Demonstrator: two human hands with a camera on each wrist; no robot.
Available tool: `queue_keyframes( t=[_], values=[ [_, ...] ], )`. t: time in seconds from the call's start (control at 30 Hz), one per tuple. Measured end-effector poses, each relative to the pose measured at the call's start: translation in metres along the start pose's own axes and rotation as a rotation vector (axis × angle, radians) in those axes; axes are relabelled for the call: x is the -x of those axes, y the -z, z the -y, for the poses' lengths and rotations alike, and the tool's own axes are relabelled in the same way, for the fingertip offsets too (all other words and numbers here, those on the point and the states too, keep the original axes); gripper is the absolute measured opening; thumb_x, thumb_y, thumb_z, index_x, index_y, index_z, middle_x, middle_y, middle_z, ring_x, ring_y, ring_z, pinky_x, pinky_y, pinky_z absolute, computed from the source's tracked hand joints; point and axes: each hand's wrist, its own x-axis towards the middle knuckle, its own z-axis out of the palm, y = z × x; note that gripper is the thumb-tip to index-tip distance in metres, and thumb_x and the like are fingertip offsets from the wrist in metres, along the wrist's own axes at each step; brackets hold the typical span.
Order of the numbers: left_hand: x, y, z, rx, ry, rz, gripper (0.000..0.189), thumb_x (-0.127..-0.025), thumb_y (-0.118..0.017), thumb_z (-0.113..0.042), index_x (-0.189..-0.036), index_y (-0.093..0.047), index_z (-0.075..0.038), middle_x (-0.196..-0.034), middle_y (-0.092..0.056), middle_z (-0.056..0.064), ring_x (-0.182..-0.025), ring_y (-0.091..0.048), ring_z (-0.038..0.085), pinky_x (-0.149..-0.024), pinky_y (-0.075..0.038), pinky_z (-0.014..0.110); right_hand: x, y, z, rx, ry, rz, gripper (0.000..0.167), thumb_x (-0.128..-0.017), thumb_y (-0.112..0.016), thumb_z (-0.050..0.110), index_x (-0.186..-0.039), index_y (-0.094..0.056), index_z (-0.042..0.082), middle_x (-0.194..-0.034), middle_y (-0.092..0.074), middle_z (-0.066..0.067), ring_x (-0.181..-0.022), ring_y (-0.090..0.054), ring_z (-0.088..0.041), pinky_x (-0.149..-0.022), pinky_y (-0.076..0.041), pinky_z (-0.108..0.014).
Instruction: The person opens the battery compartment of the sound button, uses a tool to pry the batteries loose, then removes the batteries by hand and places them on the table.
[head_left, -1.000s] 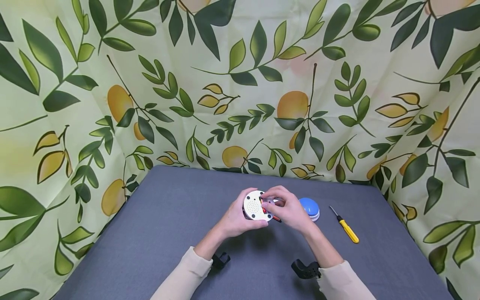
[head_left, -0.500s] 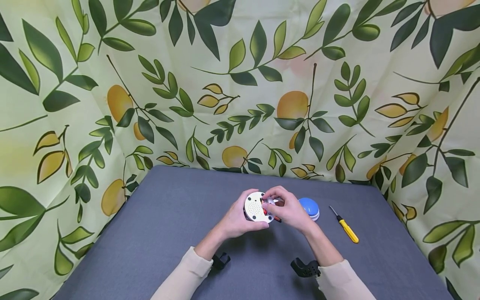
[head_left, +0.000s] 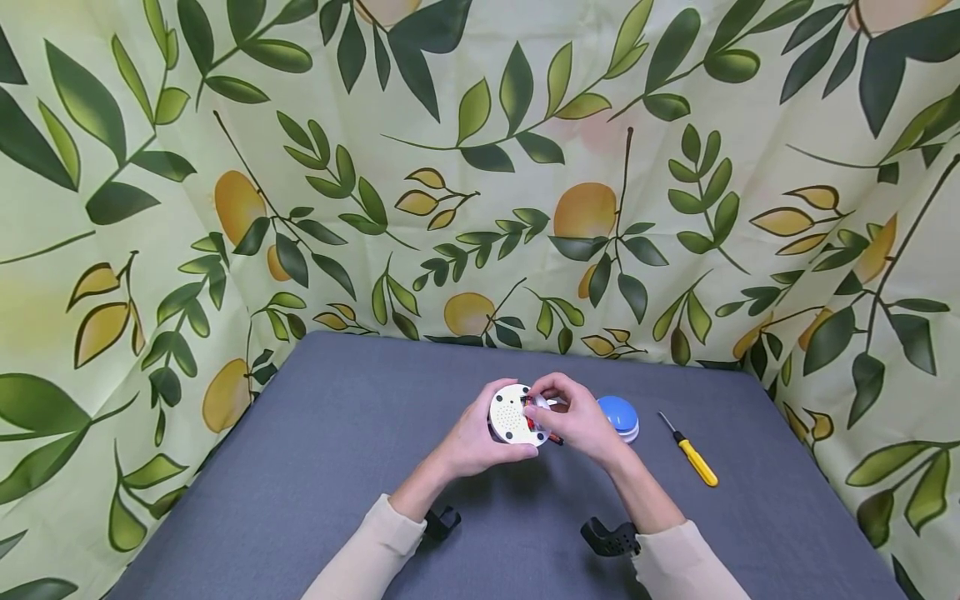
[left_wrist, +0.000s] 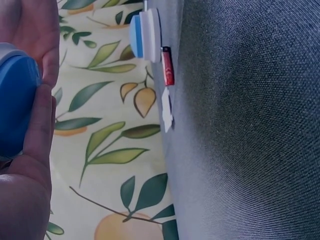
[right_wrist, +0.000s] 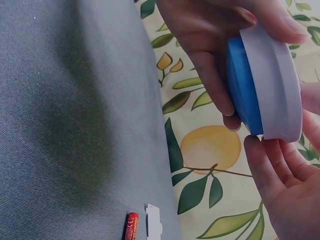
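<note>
We're watching the left hand (head_left: 467, 435) gripping the button (head_left: 507, 414) above the table (head_left: 360, 467); the right hand (head_left: 576, 414) is bending over its bay (head_left: 532, 423), pinching what we can't tell. A loose battery (right_wrist: 131, 227) is lying below; rightward, a second button (head_left: 618, 412) and screwdriver (head_left: 696, 458). Battery work, we're judging, the next move calling for steadiness.

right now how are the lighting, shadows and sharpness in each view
Head view: bright, fairly even, with soft shadows on the grey table. Left wrist view: dimmer, turned on its side, a dark shadow over the table, the held blue-and-white device cut by the left edge. Right wrist view: broad soft shadow, print on the red battery too unclear to read.
</note>
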Motion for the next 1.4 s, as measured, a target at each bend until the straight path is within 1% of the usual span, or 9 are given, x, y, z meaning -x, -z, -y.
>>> queue_keyframes(
  t=[0.33, 0.47, 0.57, 0.7, 0.83, 0.93, 1.13, 1.2, 1.4],
  values=[
    [0.000, 0.000, 0.001, -0.001, 0.001, 0.000, 0.094, -0.072, -0.092, -0.035, -0.149, -0.040, -0.018, -0.126, -0.059, -0.005, -0.107, -0.057, 0.013, -0.092, -0.045, 0.035, 0.003, 0.001, -0.002, 0.044, 0.049, -0.035, 0.025, -0.091, -0.077, 0.013, -0.113, -0.068, 0.005, -0.108, -0.066, -0.012, -0.097, -0.064, -0.026, -0.087, -0.054, -0.030],
    [0.000, 0.000, 0.001, 0.001, 0.003, 0.000, 0.095, -0.072, -0.092, -0.035, -0.149, -0.040, -0.017, -0.125, -0.059, -0.005, -0.107, -0.057, 0.013, -0.093, -0.044, 0.035, 0.004, 0.001, -0.002, 0.030, 0.035, -0.060, 0.024, -0.089, -0.078, 0.011, -0.110, -0.068, 0.005, -0.107, -0.066, -0.012, -0.097, -0.064, -0.027, -0.086, -0.055, -0.031],
    [0.000, 0.001, 0.001, 0.005, 0.005, -0.007, 0.094, -0.071, -0.093, -0.035, -0.149, -0.041, -0.020, -0.125, -0.060, -0.005, -0.107, -0.057, 0.013, -0.093, -0.044, 0.035, 0.005, 0.001, -0.002, 0.022, 0.025, -0.090, 0.024, -0.087, -0.079, 0.010, -0.107, -0.069, 0.006, -0.105, -0.066, -0.011, -0.096, -0.065, -0.027, -0.086, -0.055, -0.032],
    [0.000, 0.001, 0.001, 0.006, 0.008, -0.012, 0.094, -0.071, -0.093, -0.036, -0.148, -0.040, -0.022, -0.125, -0.060, -0.005, -0.108, -0.057, 0.013, -0.094, -0.044, 0.036, 0.007, 0.003, -0.002, 0.032, 0.052, -0.129, 0.021, -0.086, -0.081, 0.011, -0.105, -0.070, 0.009, -0.104, -0.066, -0.008, -0.092, -0.066, -0.025, -0.085, -0.056, -0.034],
    [-0.001, 0.003, 0.000, 0.003, 0.007, -0.017, 0.096, -0.071, -0.093, -0.035, -0.149, -0.040, -0.018, -0.127, -0.060, -0.003, -0.110, -0.057, 0.014, -0.096, -0.043, 0.038, 0.008, 0.004, -0.005, 0.025, 0.087, -0.163, 0.020, -0.086, -0.082, 0.012, -0.103, -0.072, 0.008, -0.103, -0.067, -0.009, -0.090, -0.066, -0.025, -0.081, -0.056, -0.033],
    [-0.001, 0.004, 0.001, 0.003, 0.007, -0.025, 0.097, -0.071, -0.093, -0.034, -0.150, -0.039, -0.016, -0.128, -0.059, -0.002, -0.112, -0.056, 0.015, -0.097, -0.042, 0.040, 0.010, 0.005, -0.006, 0.012, 0.086, -0.177, 0.019, -0.087, -0.082, 0.013, -0.102, -0.073, 0.007, -0.101, -0.069, -0.010, -0.087, -0.066, -0.024, -0.077, -0.055, -0.031],
    [-0.001, 0.005, 0.002, 0.008, 0.014, -0.028, 0.098, -0.072, -0.092, -0.035, -0.151, -0.038, -0.013, -0.129, -0.059, 0.000, -0.112, -0.056, 0.016, -0.098, -0.042, 0.043, 0.012, 0.007, -0.005, -0.002, 0.070, -0.171, 0.021, -0.086, -0.083, 0.011, -0.103, -0.072, 0.004, -0.095, -0.069, -0.012, -0.080, -0.064, -0.024, -0.069, -0.053, -0.028],
    [-0.001, 0.005, 0.003, 0.008, 0.017, -0.027, 0.099, -0.072, -0.092, -0.035, -0.151, -0.038, -0.012, -0.129, -0.058, 0.000, -0.112, -0.055, 0.016, -0.098, -0.041, 0.043, 0.013, 0.007, -0.005, 0.004, 0.066, -0.157, 0.022, -0.086, -0.082, 0.011, -0.105, -0.073, 0.004, -0.096, -0.069, -0.012, -0.081, -0.063, -0.024, -0.069, -0.053, -0.028],
    [-0.001, 0.006, 0.004, 0.015, 0.022, -0.033, 0.097, -0.071, -0.093, -0.033, -0.151, -0.039, -0.017, -0.129, -0.058, -0.001, -0.112, -0.055, 0.017, -0.098, -0.041, 0.043, 0.017, 0.010, -0.005, 0.023, 0.060, -0.119, 0.021, -0.088, -0.081, 0.014, -0.106, -0.076, 0.006, -0.101, -0.071, -0.009, -0.085, -0.066, -0.024, -0.072, -0.054, -0.029]
  ],
)
